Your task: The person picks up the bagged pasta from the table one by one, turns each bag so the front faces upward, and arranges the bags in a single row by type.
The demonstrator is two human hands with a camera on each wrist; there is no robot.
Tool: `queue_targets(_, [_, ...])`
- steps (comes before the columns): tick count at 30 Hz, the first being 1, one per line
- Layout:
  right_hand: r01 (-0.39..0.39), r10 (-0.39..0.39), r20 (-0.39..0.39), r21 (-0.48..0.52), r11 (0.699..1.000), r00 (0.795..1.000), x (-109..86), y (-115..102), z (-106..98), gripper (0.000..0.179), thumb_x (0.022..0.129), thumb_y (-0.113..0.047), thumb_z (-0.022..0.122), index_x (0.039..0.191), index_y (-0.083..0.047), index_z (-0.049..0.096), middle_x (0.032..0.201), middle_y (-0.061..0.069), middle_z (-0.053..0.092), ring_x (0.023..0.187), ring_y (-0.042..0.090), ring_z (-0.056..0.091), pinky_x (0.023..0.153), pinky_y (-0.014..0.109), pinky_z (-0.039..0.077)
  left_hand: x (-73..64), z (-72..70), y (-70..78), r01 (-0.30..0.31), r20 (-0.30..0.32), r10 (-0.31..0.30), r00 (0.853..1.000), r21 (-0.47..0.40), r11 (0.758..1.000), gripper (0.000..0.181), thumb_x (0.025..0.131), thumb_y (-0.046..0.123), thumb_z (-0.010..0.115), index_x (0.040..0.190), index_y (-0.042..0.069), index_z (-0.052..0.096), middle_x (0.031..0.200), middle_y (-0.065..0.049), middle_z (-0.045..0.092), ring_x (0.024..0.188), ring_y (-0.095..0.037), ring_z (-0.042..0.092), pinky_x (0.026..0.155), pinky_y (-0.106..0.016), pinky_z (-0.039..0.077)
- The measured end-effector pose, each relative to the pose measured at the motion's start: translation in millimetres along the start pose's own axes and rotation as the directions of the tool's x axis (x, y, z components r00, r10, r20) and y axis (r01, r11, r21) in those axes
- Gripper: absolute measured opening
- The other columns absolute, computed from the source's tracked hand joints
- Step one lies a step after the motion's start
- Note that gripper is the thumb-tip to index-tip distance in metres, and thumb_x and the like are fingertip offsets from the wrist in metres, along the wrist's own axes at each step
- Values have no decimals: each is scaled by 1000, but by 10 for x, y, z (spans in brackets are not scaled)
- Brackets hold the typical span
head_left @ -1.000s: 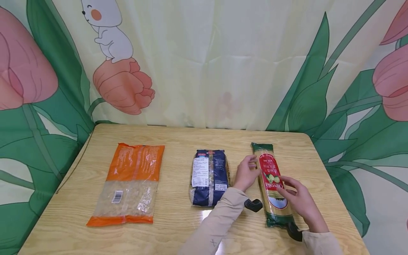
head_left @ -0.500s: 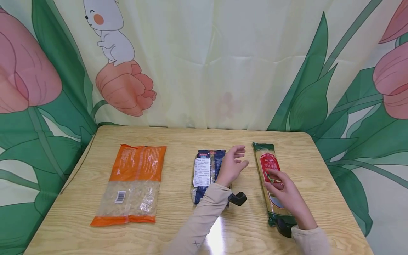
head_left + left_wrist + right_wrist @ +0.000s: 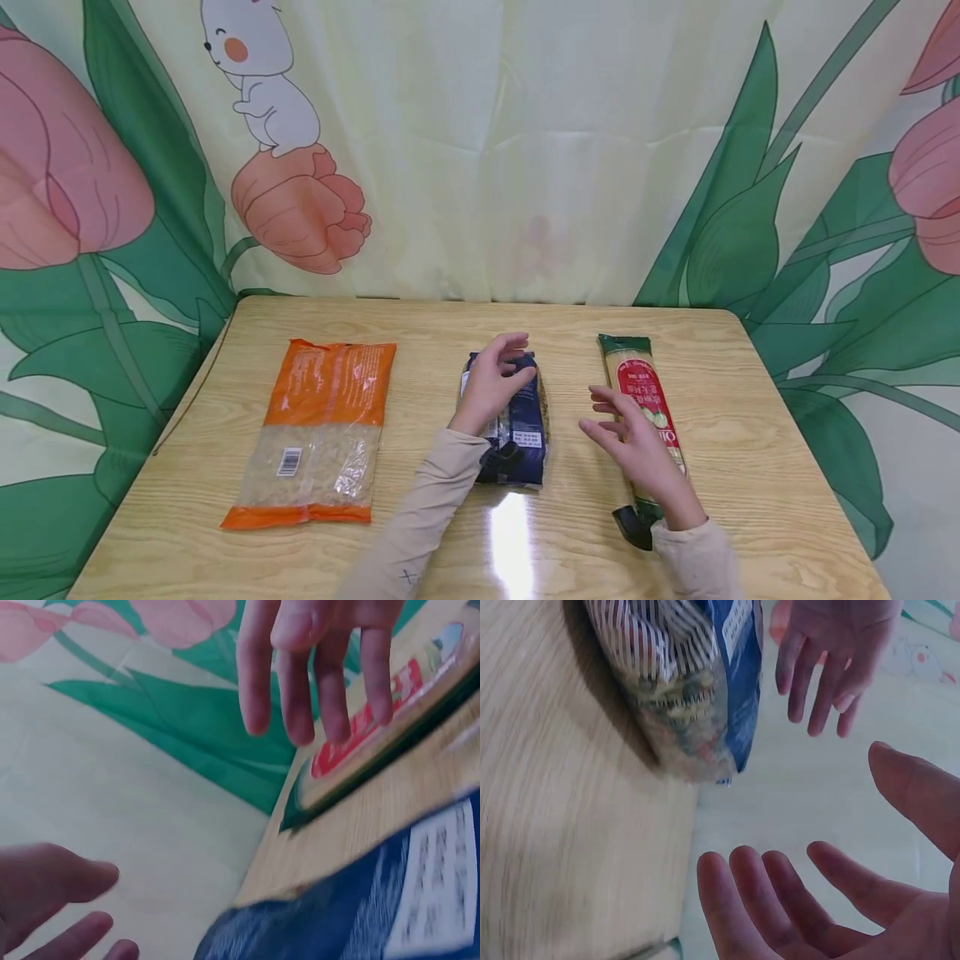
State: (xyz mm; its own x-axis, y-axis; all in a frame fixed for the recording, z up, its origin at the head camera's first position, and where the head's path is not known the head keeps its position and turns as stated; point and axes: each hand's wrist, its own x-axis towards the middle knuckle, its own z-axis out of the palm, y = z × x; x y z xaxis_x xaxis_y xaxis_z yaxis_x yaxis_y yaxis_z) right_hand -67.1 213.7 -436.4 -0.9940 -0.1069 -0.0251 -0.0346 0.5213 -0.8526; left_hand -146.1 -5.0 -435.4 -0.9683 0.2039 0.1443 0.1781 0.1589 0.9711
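Observation:
Above the dark blue pasta bag [image 3: 525,417] in the middle of the table hovers my left hand [image 3: 491,383], its fingers loosely bent around nothing. It covers part of the bag's white label. My right hand [image 3: 637,446] hangs over the left side of the spaghetti pack [image 3: 643,392], hiding its lower half. Its thumb and fingers are spread apart with nothing between them. In the right wrist view, the pasta bag [image 3: 682,697] shows its striped lower end and clear side. In the left wrist view, my right hand's fingers appear in front of the spaghetti pack [image 3: 375,727].
An orange and clear bag [image 3: 315,433] with a barcode lies flat on the left of the wooden table [image 3: 420,533]. Behind the table hangs a curtain [image 3: 570,167] printed with tulips. Black wrist cameras sit on both wrists.
Both hands have moved left, away from the spaghetti pack. My left hand has gone from beside that pack to over the pasta bag. The bags and pack stay in place on the table.

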Motion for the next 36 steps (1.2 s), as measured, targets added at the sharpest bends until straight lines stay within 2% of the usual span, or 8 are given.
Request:
queue_targets(5, [30,-30,17,20,999,999,43,-31,129,60,95,-27,69,144,-3,44,143,22,47,124,37,53,99,54,50,-33,-268,-131,-19,-54,19,998,-2,1000,47,88,0,71,133,8,60,133,-12,62,122,-36,57,103,-47,47])
queue_targets(8, [45,-46,24,43,998,999,57,-46,205,60,94,-24,69,145,-4,43,143,22,47,124,38,52,98,53,51,-56,-393,-196,1,-95,3,995,39,999,47,87,3,73,132,11,61,133,-9,63,125,-31,55,106,-47,44])
queue_targets(12, [34,-37,38,87,996,999,74,-59,301,63,94,-24,70,147,-5,41,144,21,44,126,37,50,99,53,50,-90,-529,-248,36,-131,-25,991,82,996,47,87,7,75,132,12,61,134,-10,61,127,-29,53,109,-49,39])
queue_targets(17, [13,-20,57,121,993,998,102,-40,407,71,92,-27,73,150,-7,37,148,20,39,131,39,45,102,54,47,-117,-651,-300,80,-134,-71,988,62,995,50,88,9,75,135,11,58,139,-15,57,130,-31,50,111,-49,38])
queue_targets(24, [-46,36,84,124,991,996,148,-4,525,78,89,-29,75,152,-10,34,152,18,36,134,40,43,104,55,46,-94,-713,-455,110,-99,-111,989,-11,994,53,88,11,75,137,8,56,143,-19,53,131,-35,50,110,-51,41])
queue_targets(30, [-104,94,94,117,988,991,169,-16,619,85,87,-30,78,154,-12,31,154,18,35,136,41,41,102,52,49,-80,-700,-646,192,-62,-196,979,-61,979,60,88,12,75,142,3,51,144,-17,52,129,-34,53,106,-48,47])
queue_targets(32, [-95,87,89,86,992,992,166,-22,659,86,86,-32,79,155,-12,31,154,18,34,136,41,41,101,52,50,-87,-696,-679,214,-47,-216,975,-52,975,59,90,14,74,143,3,50,141,-17,54,127,-34,55,103,-48,49])
queue_targets(36, [-50,54,86,-50,998,995,151,-29,741,91,82,-42,80,155,-13,33,155,19,32,140,42,38,107,59,42,-97,-705,-698,250,2,-250,968,-17,968,56,93,19,71,144,6,50,138,-18,57,126,-35,57,102,-47,50])
